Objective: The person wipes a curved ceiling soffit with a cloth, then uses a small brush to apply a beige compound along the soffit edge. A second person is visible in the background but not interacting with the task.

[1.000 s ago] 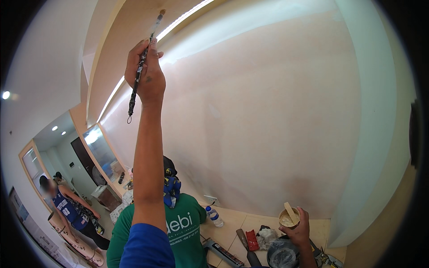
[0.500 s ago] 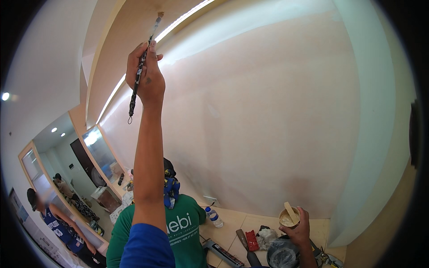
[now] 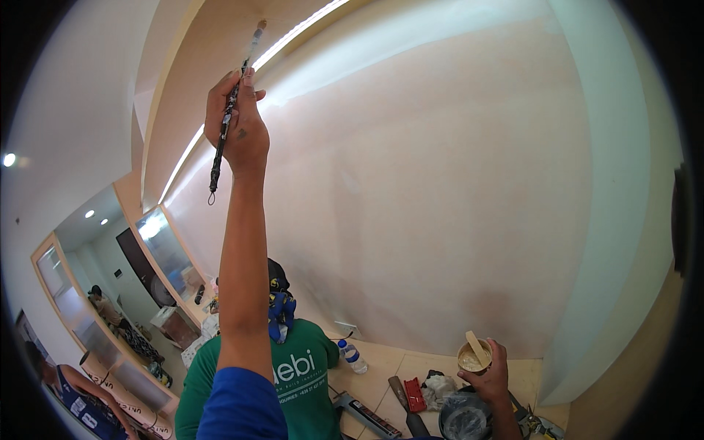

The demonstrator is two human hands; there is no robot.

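Pale peach wall [image 3: 455,205] fills most of the view, curving up to a ceiling recess [image 3: 213,66] with a bright light strip [image 3: 293,33] along its edge. Left hand [image 3: 236,121] raised high on a straight arm, blue sleeve [image 3: 242,407] at the bottom edge. Grip closed around a thin dark paintbrush [image 3: 226,128], held near its middle; brush runs almost upright, tip up touching or just beside the ceiling recess edge, small loop hanging off the lower end below the hand. Right hand [image 3: 488,374] low at the lower right, grip wrapped around a small round cup [image 3: 473,358] of pale creamy stuff, a flat stick [image 3: 477,346] leaning in it.

Below, another person in a green shirt [image 3: 293,381], seen from above, dark head covering, standing right beside the raised arm. On the light floor [image 3: 389,363]: clear water bottle [image 3: 352,356] near the wall base, red tool [image 3: 414,394], crumpled plastic bag [image 3: 444,385], dark round bucket [image 3: 462,422] just under the right hand, long level-like bar [image 3: 363,414].

Far lower left, glass-fronted room [image 3: 132,279] with two more people, too small to tell more.
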